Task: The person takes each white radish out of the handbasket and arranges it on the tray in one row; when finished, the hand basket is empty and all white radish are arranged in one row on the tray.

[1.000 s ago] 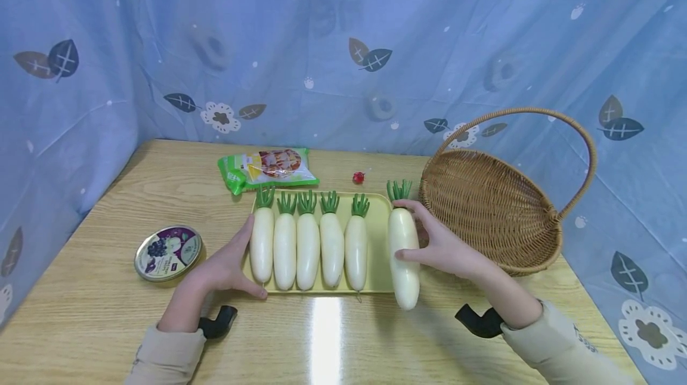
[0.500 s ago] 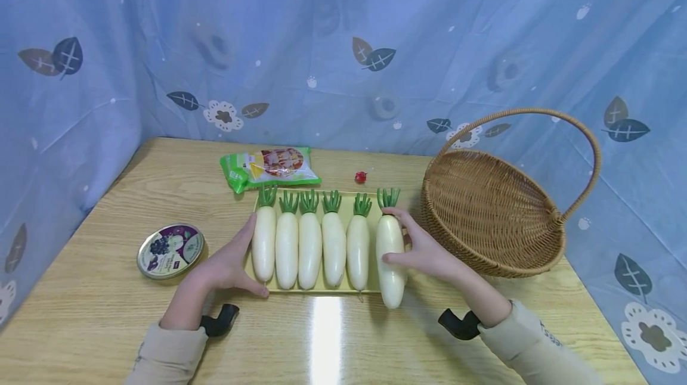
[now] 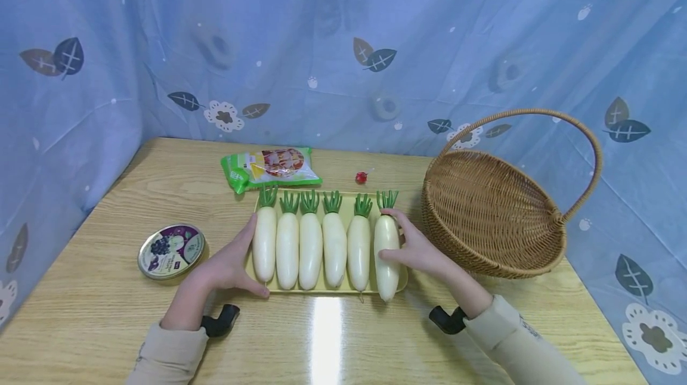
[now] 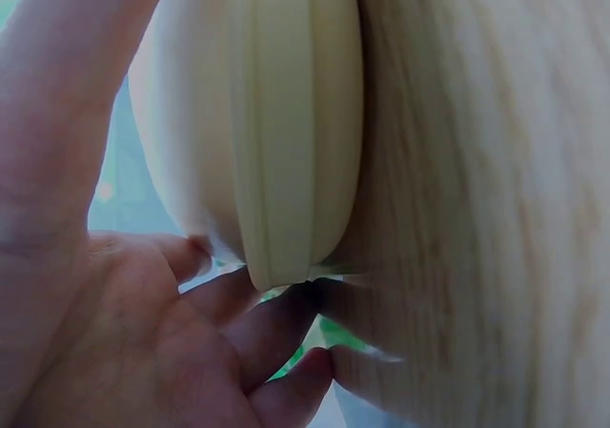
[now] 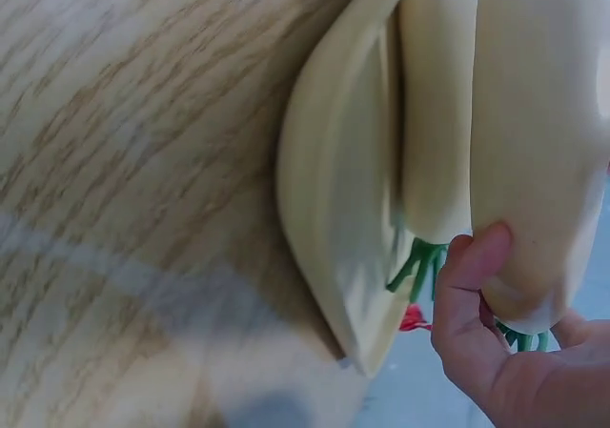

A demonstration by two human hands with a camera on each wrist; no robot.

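My right hand (image 3: 421, 251) grips a white radish (image 3: 387, 281) with a green stalk, thumb on one side and fingers near the top. It is close over the right end of a shallow pale-yellow tray (image 3: 401, 282). In the right wrist view the gripped radish (image 5: 534, 132) stands higher than its neighbour (image 5: 438, 132). Several more white radishes (image 3: 310, 254) lie side by side in the tray, stalks pointing away. My left hand (image 3: 228, 266) holds the tray's left end, thumb at the front corner; in the left wrist view its fingers (image 4: 276, 337) curl by the tray rim (image 4: 276, 113).
A wicker basket (image 3: 494, 212) with a tall handle stands at the right. Behind the tray lie a green-edged food packet (image 3: 274, 167) and a small red item (image 3: 361, 177). A round tin (image 3: 172, 251) sits left of my left hand. A blue curtain (image 3: 300, 45) hangs behind the table.
My right hand has brought the radish leftward and lower, from the tray's right edge to over its right end. The left hand has stayed at the tray's left end.
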